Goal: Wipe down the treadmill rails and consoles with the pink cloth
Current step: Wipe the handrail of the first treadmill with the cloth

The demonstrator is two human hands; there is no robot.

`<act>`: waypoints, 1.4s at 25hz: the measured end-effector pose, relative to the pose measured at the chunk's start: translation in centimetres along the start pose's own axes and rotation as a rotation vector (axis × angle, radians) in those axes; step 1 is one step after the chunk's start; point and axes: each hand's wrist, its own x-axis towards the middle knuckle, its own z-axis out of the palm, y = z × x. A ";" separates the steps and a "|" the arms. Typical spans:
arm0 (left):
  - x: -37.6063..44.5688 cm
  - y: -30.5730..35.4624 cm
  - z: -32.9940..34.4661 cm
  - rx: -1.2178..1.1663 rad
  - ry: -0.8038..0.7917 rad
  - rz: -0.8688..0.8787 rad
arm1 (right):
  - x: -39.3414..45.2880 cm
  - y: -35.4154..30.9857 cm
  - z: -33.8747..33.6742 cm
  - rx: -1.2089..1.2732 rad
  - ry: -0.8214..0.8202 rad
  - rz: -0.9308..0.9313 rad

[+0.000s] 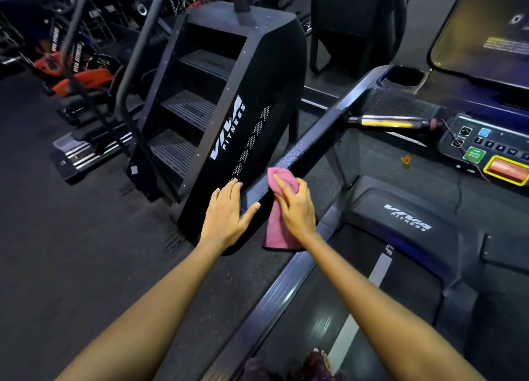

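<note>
The treadmill rail (309, 140) ran its long axis up and away from the person toward the console (486, 148), with spray droplets beading just ahead of the pink cloth (282, 209). The right hand (296, 206), the nearer one, pressed the cloth onto the rail's lower end, fingers curled over it and the rest hanging below. The left hand (226, 211) lay flat, fingers straight, just beside it.
</note>
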 end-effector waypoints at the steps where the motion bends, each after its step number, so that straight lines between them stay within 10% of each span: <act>1: 0.0 0.0 0.0 0.003 -0.002 0.000 | 1.1 0.2 -0.8 -0.041 -0.025 0.014; 5: 0.0 0.0 -0.1 0.011 0.010 0.003 | 4.7 -2.1 -2.4 -0.328 -0.126 0.112; 11: -0.5 0.4 -0.5 0.014 0.016 0.009 | 2.5 -1.9 -3.3 -0.426 -0.274 -0.353; 16: -0.4 0.4 -0.6 0.033 -0.010 0.033 | 7.2 -1.1 -4.7 -0.496 -0.273 0.024; 23: -0.5 0.4 -0.5 0.040 0.045 0.044 | 3.8 -2.3 -3.5 -0.530 -0.325 -0.366; 28: -0.5 0.4 -0.7 0.050 0.029 0.050 | 6.5 -3.3 -4.4 -0.578 -0.332 -0.123; 35: -0.6 0.1 -0.5 0.001 0.063 0.081 | 2.9 -2.1 -4.5 -0.437 -0.379 -0.507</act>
